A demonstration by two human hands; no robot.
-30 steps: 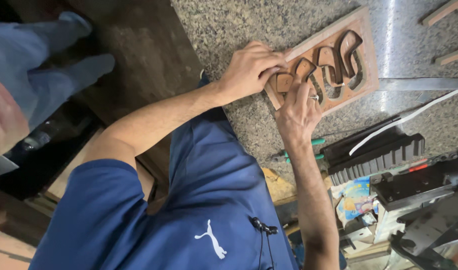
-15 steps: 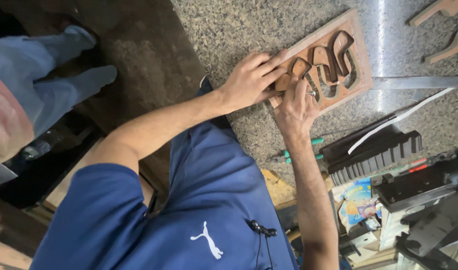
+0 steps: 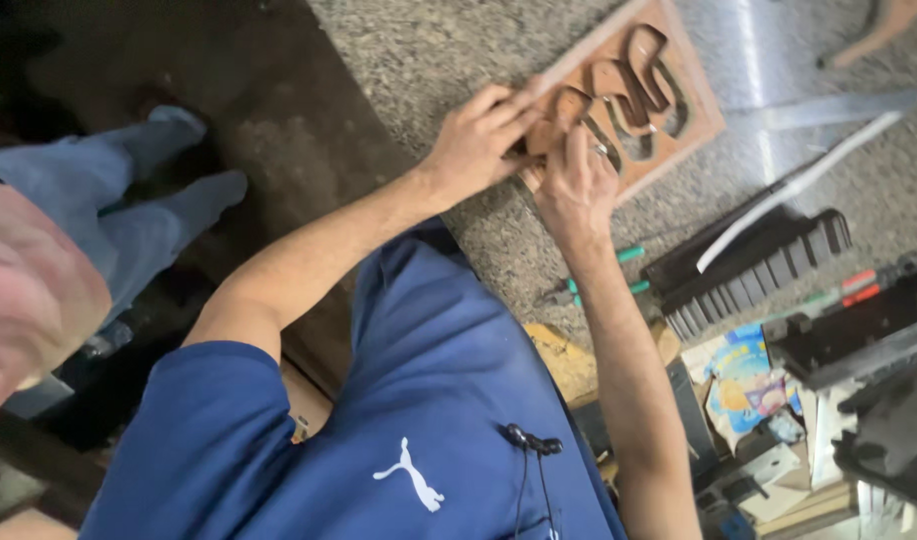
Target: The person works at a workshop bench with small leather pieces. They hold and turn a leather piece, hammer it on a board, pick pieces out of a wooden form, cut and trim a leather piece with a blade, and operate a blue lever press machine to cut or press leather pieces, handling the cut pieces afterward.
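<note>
Both hands, L (image 3: pixel 476 143) & R (image 3: pixel 576 185), press wooden cutout panel (image 3: pixel 691 95) (granite top).

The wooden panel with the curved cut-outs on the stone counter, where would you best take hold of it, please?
Probably by the far long edge of the wooden panel, coming from the bare granite counter side. That edge is straight, solid and free, while the near end is covered by the left hand and right hand, and the cut-out strips look thin.

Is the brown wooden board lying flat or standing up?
Lying flat. The wooden board rests face up on the speckled stone counter, its cut-out curly shapes showing, with both hands pressing its near end.
</note>
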